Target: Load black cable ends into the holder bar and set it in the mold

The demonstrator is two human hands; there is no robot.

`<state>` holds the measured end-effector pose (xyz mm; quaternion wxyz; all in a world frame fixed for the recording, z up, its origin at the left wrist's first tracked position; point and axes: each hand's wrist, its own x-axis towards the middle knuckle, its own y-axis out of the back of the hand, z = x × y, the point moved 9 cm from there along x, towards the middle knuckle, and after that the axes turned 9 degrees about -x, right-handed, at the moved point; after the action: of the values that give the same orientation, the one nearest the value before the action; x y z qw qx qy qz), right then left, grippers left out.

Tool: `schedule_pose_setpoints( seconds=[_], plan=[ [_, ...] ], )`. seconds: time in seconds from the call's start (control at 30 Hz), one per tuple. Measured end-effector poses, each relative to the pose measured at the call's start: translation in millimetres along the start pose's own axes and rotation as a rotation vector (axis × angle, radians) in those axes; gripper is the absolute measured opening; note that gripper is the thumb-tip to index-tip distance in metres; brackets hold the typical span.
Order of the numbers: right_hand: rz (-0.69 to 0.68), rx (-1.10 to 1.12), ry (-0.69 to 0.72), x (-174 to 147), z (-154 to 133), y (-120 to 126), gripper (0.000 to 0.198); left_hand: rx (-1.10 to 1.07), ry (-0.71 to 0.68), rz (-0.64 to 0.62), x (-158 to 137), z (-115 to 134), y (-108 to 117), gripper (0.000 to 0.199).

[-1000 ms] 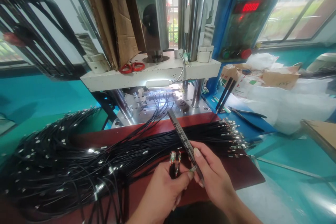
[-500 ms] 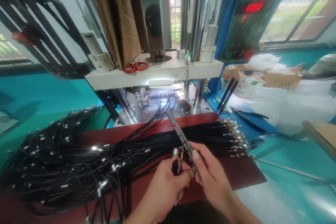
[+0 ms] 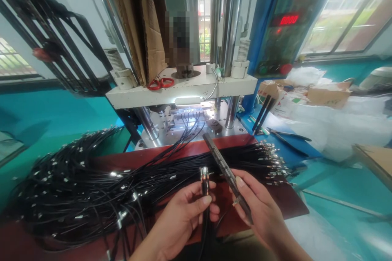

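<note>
My left hand pinches a few black cables, their metal-tipped connector ends pointing up. In my right hand is a long dark metal bar with slots along it, held at a slant with its far end toward the press. A small connector end shows by the right fingers; whether it sits in the bar I cannot tell. Behind both hands lies a thick bundle of black cables across the dark red board. Several cables run from there into the lit mould of the press.
Red-handled scissors lie on the white press plate. Black tweezers rest on the blue surface at right, near two upright black sticks. White plastic bags and a control panel stand farther right.
My hands have moved apart. The bar has shifted right and nearer to me in my right hand, while the left hand holds the cable ends away from it.
</note>
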<state>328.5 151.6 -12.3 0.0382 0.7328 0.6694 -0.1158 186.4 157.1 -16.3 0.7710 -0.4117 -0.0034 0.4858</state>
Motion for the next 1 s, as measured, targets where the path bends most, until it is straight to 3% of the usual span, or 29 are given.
schedule_pose_setpoints(
  seconds=[0.13, 0.27, 0.5, 0.7, 1.0],
  plan=[
    [-0.028, 0.013, -0.010, 1.9, 4.5, -3.2, 0.038, 0.133, -0.093, 0.088, 1.0, 2.9, -2.4, 0.029],
    [-0.031, 0.019, 0.017, 3.7, 5.0, -2.8, 0.038, 0.255, -0.185, 0.098, 1.6, 9.1, -11.1, 0.022],
    [-0.021, 0.030, -0.024, 2.9, 8.0, -0.4, 0.039, 0.127, -0.120, 0.106, 4.0, 7.5, -10.0, 0.022],
    [-0.012, 0.036, 0.006, 3.6, 6.2, -1.2, 0.041, 0.121, -0.219, 0.169, 8.0, 11.8, -4.0, 0.025],
    [-0.052, 0.027, -0.021, 2.3, 5.9, -3.7, 0.040, 0.073, -0.012, 0.071, 6.1, 2.8, -13.8, 0.028]
  ],
)
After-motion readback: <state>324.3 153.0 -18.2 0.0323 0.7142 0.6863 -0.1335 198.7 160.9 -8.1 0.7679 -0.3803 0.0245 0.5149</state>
